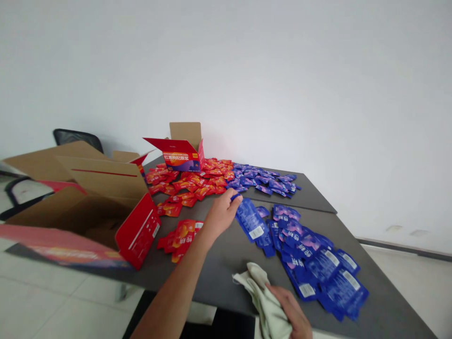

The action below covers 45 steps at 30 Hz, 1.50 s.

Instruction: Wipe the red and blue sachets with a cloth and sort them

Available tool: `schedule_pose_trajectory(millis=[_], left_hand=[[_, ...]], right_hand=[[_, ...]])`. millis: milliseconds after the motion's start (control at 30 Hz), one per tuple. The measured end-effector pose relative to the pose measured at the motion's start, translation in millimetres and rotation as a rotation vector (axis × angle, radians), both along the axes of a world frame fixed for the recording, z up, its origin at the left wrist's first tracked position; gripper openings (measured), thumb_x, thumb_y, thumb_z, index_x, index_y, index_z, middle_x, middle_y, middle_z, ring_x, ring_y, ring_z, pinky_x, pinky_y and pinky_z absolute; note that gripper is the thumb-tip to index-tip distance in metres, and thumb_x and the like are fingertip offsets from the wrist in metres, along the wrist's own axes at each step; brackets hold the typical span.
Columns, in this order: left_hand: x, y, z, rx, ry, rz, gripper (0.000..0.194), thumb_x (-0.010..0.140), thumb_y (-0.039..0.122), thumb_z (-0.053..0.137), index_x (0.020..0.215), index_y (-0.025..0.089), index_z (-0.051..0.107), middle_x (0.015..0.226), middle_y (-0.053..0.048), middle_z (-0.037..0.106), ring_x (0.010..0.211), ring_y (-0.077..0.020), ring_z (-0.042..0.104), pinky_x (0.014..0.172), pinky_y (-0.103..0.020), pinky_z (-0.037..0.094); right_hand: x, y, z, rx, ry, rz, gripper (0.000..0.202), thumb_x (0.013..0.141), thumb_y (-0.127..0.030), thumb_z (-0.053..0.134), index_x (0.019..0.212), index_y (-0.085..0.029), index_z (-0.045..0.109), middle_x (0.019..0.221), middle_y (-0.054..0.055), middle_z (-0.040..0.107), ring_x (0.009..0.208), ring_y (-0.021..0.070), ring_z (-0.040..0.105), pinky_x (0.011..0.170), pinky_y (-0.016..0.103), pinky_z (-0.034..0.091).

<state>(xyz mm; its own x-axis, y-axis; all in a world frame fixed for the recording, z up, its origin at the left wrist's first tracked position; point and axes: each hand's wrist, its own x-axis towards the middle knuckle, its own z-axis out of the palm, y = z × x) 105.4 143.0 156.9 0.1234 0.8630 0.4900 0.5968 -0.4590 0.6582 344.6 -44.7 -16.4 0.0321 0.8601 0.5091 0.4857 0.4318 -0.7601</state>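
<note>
My left hand [225, 210] pinches the top end of a blue pouch [250, 220], whose lower part hangs over other blue pouches on the dark table. My right hand [291, 313] is closed on a pale green cloth [263, 299] at the table's front edge. Right of the cloth lies a spread of overlapping blue pouches [323, 263]. A small group of red pouches [181, 238] rests to the left of my left forearm.
A large open red carton [139, 233] stands at the left on the table [219, 263]. Farther back are another open red box [181, 157], a heap of red pouches [194, 183] and a heap of blue pouches [264, 179]. Behind the carton is a black chair [78, 137].
</note>
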Motion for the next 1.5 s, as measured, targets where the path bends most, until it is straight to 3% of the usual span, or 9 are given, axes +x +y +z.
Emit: schedule_pose_trajectory(millis=[133, 267, 433, 567, 733, 933, 1100, 1233, 1500], left_hand=[[-10, -31, -27.3, -0.044, -0.032, -0.072, 0.027, 0.106, 0.038, 0.049, 0.093, 0.022, 0.066, 0.075, 0.002, 0.071, 0.071, -0.0172, 0.069, 0.065, -0.025, 0.049], [-15, -56, -55.5, -0.019, -0.063, -0.157, 0.024, 0.108, 0.033, 0.049, 0.11, 0.022, 0.07, 0.108, -0.003, 0.079, 0.103, -0.0187, 0.074, 0.091, -0.029, 0.055], [-26, -95, -100.0, 0.102, 0.108, -0.401, 0.021, 0.106, 0.023, 0.055, 0.115, 0.023, 0.074, 0.122, -0.004, 0.078, 0.119, -0.0193, 0.069, 0.106, -0.037, 0.052], [-42, -120, -126.0, 0.099, 0.255, -0.42, 0.018, 0.103, 0.02, 0.06, 0.111, 0.025, 0.075, 0.125, -0.002, 0.077, 0.124, -0.0195, 0.067, 0.107, -0.039, 0.051], [-52, -142, -136.9, 0.087, 0.295, -0.301, 0.019, 0.1, 0.019, 0.065, 0.113, 0.027, 0.075, 0.132, -0.002, 0.073, 0.135, -0.0251, 0.058, 0.118, -0.052, 0.038], [-51, -163, -139.0, 0.14, 0.26, -0.18, 0.016, 0.095, 0.028, 0.072, 0.111, 0.028, 0.076, 0.137, -0.005, 0.069, 0.133, -0.0291, 0.056, 0.111, -0.049, 0.045], [-48, -172, -147.7, 0.22, 0.264, -0.16, 0.017, 0.1, 0.028, 0.066, 0.113, 0.028, 0.077, 0.129, -0.006, 0.073, 0.124, -0.0266, 0.063, 0.105, -0.044, 0.049], [-46, -178, -157.9, 0.226, 0.27, -0.136, 0.024, 0.104, 0.026, 0.058, 0.121, 0.029, 0.074, 0.127, -0.004, 0.075, 0.121, -0.0246, 0.066, 0.104, -0.042, 0.046], [-38, -185, -180.5, 0.213, 0.192, -0.06, 0.028, 0.106, 0.023, 0.053, 0.118, 0.032, 0.076, 0.115, -0.001, 0.08, 0.112, -0.0228, 0.069, 0.101, -0.04, 0.04]], right_hand=[[2, -2, 14.0, -0.007, -0.073, 0.07, 0.032, 0.093, -0.025, 0.07, 0.124, -0.027, 0.078, 0.112, 0.009, 0.077, 0.099, 0.0246, 0.078, 0.083, 0.024, 0.062], [1, -3, 17.5, -0.028, -0.053, 0.04, 0.03, 0.094, -0.03, 0.069, 0.123, -0.028, 0.078, 0.112, 0.01, 0.077, 0.099, 0.0267, 0.078, 0.081, 0.028, 0.063], [-2, -5, 22.6, -0.014, -0.029, 0.064, 0.029, 0.094, -0.032, 0.07, 0.121, -0.029, 0.08, 0.109, 0.009, 0.078, 0.097, 0.0256, 0.078, 0.079, 0.027, 0.062], [0, -5, 35.6, -0.028, -0.023, 0.117, 0.029, 0.092, -0.035, 0.072, 0.119, -0.029, 0.081, 0.106, 0.009, 0.079, 0.093, 0.0256, 0.079, 0.077, 0.027, 0.063], [3, -8, 41.5, -0.072, -0.016, 0.126, 0.027, 0.092, -0.036, 0.073, 0.116, -0.029, 0.082, 0.107, 0.01, 0.08, 0.094, 0.0266, 0.079, 0.078, 0.029, 0.064], [7, -13, 33.2, -0.113, -0.006, 0.077, 0.029, 0.088, -0.038, 0.076, 0.115, -0.029, 0.082, 0.11, 0.011, 0.082, 0.1, 0.0296, 0.079, 0.083, 0.036, 0.066], [2, -11, 24.5, -0.158, 0.134, -0.188, 0.035, 0.086, -0.046, 0.078, 0.11, -0.022, 0.083, 0.111, 0.013, 0.082, 0.099, 0.0331, 0.079, 0.089, 0.044, 0.065], [-14, 8, 38.3, -0.125, 0.236, -0.341, 0.039, 0.088, -0.047, 0.076, 0.115, -0.019, 0.081, 0.11, 0.012, 0.083, 0.096, 0.0321, 0.079, 0.084, 0.042, 0.066], [-70, 61, 74.6, 0.063, -0.372, 0.358, 0.033, 0.099, -0.025, 0.066, 0.131, -0.03, 0.073, 0.124, 0.009, 0.078, 0.101, 0.0227, 0.073, 0.087, 0.036, 0.056]])
